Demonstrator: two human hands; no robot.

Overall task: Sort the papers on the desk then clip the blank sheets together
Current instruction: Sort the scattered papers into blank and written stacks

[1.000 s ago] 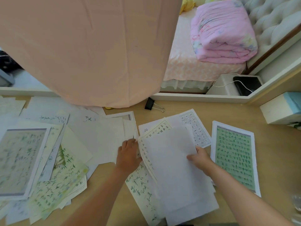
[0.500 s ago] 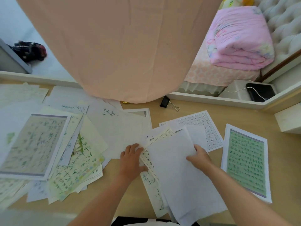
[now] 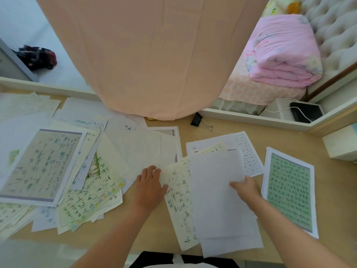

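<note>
Here, blank sheets [image 3: 218, 190] are found mid-desk [image 3: 280, 136], laid over written sheet [image 3: 177, 200]. Right edge is pinched by right hand [image 3: 246, 188], thumb on top. Left hand [image 3: 149, 187] is laid flat on papers beside, fingers straight.

Risk judged: written sheet could be lifted along with blanks, edges being overlapped. Fanned stack could be let slip.

Long axis is set near-to-far, far end leaned slightly left. Clip [image 3: 199, 120] is seen well apart.

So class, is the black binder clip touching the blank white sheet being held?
Apart: head view shows bare wooden desk between the black binder clip and the blank white sheet.
</note>
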